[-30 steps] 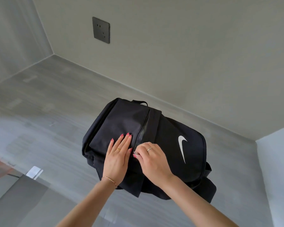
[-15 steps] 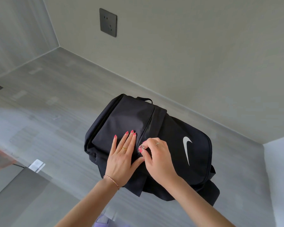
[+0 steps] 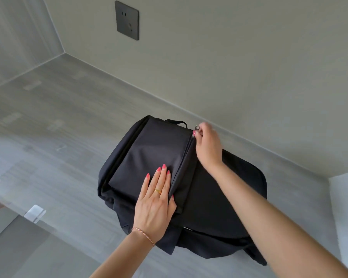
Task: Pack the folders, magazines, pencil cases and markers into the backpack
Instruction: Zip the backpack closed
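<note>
A black backpack (image 3: 149,157) lies flat on the grey table near the wall. My left hand (image 3: 156,199) presses flat on its front pocket, fingers straight, beside the zipper line. My right hand (image 3: 208,146) is at the far end of that zipper near the bag's top and pinches the metal zipper pull (image 3: 196,128). My right forearm crosses the bag and hides its white logo. No folders, magazines, pencil cases or markers are in sight.
The grey table (image 3: 58,127) runs to a beige wall with a dark socket plate (image 3: 127,20). A glass panel with a metal clip (image 3: 35,213) sits at the lower left. A pale surface (image 3: 346,207) rises at the right edge.
My right hand has slid the zipper pull from beside my left hand up along the pocket to the bag's far end. My left hand stays pressed on the pocket.
</note>
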